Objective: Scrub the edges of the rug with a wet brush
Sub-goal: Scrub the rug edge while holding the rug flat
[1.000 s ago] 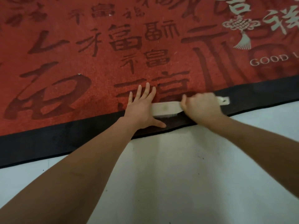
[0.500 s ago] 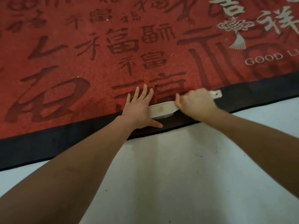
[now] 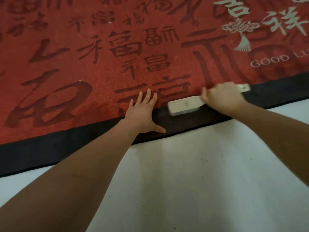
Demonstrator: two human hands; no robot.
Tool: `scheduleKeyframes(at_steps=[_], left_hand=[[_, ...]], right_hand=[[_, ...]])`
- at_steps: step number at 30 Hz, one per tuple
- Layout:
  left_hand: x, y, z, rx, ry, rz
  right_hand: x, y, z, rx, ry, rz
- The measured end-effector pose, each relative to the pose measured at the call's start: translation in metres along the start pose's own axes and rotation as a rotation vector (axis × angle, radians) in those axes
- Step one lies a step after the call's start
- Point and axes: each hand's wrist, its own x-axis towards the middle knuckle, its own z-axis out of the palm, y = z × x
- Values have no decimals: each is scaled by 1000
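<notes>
Rug [image 3: 103,91], red with dark characters and a black border [image 3: 66,148], lies flat on the pale floor [image 3: 192,173]. On that border the left hand [image 3: 142,113] presses down with fingers spread straight, pinning the rug. Just right of it, the brush [image 3: 184,106] sits where the border meets the red pile, its handle gripped in the curled right hand [image 3: 224,97].

Scrubbing looks under way on this near edge only; I judge most of the border is left, though no wet or cleaned stretch can be told apart. The bristles are hidden beneath the brush, its handle is mostly covered, and the rug's other edges run out of view.
</notes>
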Motion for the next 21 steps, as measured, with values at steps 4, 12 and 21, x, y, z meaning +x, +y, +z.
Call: scheduleKeyframes(at_steps=[4,12,21], left_hand=[[3,1,-1,-24,8,5],[2,1,-2,4,-7,3],[4,-1,-1,-27,4,13]], right_hand=[[2,-4,1,114,-16,70],[13,-25,-5,-3,-142,-19],[49,-81,-24,191,-49,-104]])
